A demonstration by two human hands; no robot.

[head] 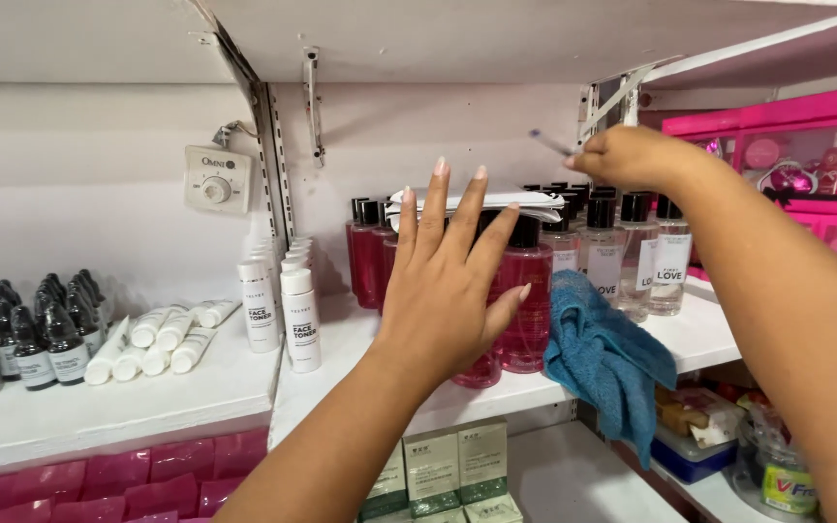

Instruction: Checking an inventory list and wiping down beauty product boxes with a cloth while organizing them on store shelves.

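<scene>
1. The left hand (443, 291) is spread flat with fingers wide apart, gripping nothing, raised in front of the pink liquid bottles with black caps (527, 291) on the white shelf (360, 358).
2. The right hand (632, 155), above and right of those bottles, is closed around a thin pen (549, 143).
3. A stack of white papers (525, 201) rests on the bottle caps.
4. A crumpled blue cloth (607, 353) hangs just right of the pink bottles.
5. White tubular toner bottles (299, 315) stand left of them.

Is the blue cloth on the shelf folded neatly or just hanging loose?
Hanging loose: the blue cloth is bunched beside the pink bottles and droops over the shelf edge.
</scene>
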